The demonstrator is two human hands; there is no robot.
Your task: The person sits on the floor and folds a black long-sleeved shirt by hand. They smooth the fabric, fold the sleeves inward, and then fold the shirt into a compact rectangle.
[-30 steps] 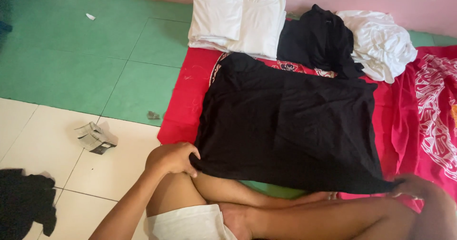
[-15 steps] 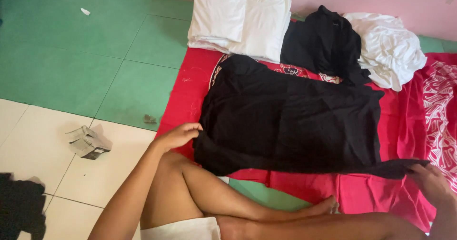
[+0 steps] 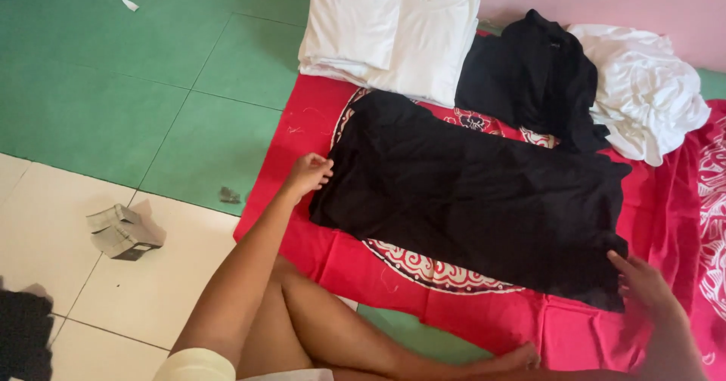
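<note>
Where the black garment [image 3: 476,199] earlier had its near edge held up by both hands, it now lies folded into a flat band across the red cloth [image 3: 454,313]. Left hand [image 3: 306,173]: fingers loosely curled, tips touching the garment's left edge, nothing gripped. Right hand [image 3: 643,283]: open, fingers spread, resting at the near right corner. White stack [image 3: 393,29] sits far, floor scrap [image 3: 121,231] lies left.
</note>
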